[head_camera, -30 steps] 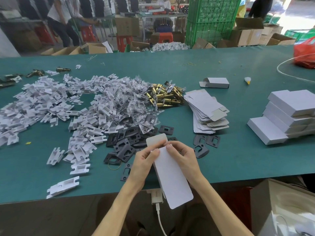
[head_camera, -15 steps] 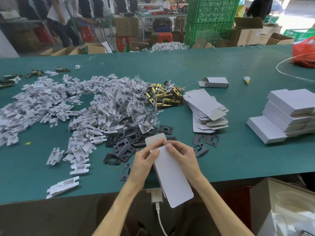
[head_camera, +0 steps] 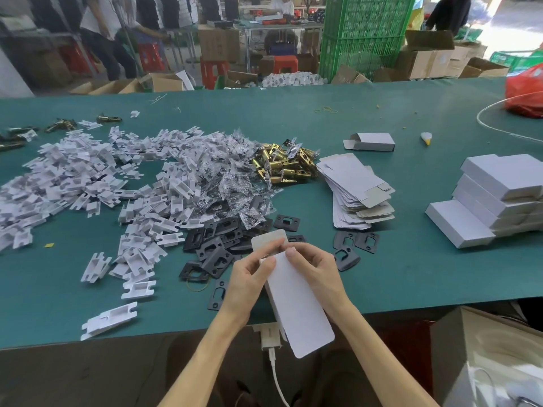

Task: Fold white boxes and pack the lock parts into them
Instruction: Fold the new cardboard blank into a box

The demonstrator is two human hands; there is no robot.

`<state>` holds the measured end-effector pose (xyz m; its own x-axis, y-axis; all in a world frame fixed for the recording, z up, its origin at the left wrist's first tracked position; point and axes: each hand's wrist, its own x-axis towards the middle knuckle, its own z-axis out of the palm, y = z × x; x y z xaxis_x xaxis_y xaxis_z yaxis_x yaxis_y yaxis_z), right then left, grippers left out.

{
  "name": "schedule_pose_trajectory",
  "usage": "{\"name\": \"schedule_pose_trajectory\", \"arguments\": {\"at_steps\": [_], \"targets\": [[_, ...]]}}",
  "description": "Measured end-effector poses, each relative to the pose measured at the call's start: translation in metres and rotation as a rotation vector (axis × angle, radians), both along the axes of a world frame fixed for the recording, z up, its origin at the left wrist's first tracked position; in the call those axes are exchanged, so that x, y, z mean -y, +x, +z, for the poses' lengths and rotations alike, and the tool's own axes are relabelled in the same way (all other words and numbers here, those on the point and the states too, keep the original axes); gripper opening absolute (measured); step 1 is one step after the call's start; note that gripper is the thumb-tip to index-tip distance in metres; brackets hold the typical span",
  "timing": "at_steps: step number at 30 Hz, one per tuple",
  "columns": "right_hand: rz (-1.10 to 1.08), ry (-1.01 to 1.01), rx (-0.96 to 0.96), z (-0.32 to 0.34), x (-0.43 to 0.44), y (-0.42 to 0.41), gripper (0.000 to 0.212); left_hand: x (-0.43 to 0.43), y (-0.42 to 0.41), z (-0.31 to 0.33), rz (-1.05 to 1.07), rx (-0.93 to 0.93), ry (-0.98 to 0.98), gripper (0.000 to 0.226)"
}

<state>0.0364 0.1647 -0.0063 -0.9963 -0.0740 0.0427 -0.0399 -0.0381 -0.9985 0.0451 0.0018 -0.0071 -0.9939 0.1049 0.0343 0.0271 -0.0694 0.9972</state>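
Over the front edge of the green table (head_camera: 382, 274) I hold a long white box (head_camera: 296, 306) between both hands. My left hand (head_camera: 249, 280) grips its left side, with the thumb near the raised end flap (head_camera: 269, 240). My right hand (head_camera: 316, 267) grips the right side, thumb on the top face at the fold. Black strike plates (head_camera: 214, 245) lie just beyond my hands. Brass latches (head_camera: 283, 164), bagged screws (head_camera: 232, 177) and white plastic inserts (head_camera: 88, 177) are heaped further back. A stack of flat box blanks (head_camera: 357, 189) sits to the right.
Closed white boxes (head_camera: 493, 198) are stacked at the right. One part-folded box (head_camera: 371, 141) lies at mid-table. A red bag (head_camera: 526, 89) and a clear tube (head_camera: 493, 124) are at the far right. A carton (head_camera: 487, 359) stands below the table edge. People work behind.
Almost nothing has moved; both hands keep their hold on the box, and the end flap stays raised.
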Motion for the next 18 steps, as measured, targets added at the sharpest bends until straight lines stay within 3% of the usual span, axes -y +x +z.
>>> {"name": "schedule_pose_trajectory", "arguments": {"at_steps": [5,7,9,13,18], "targets": [[0.011,0.026,-0.008,-0.001,0.000,0.000,0.015,0.002,-0.002,-0.004,-0.025,-0.013,0.003,0.039],[0.022,-0.018,0.002,0.002,0.000,0.001,0.023,0.002,-0.003,-0.006,-0.016,-0.018,0.021,0.038],[0.033,-0.060,0.041,0.005,0.000,0.000,0.039,0.003,-0.004,-0.008,0.046,-0.003,0.074,0.040],[0.070,-0.115,0.144,0.009,-0.004,-0.002,0.043,0.004,-0.006,-0.013,0.233,0.014,0.254,0.043],[0.133,-0.427,0.252,0.005,-0.015,-0.007,0.052,0.006,-0.008,-0.015,0.330,-0.035,0.254,0.059]]}}
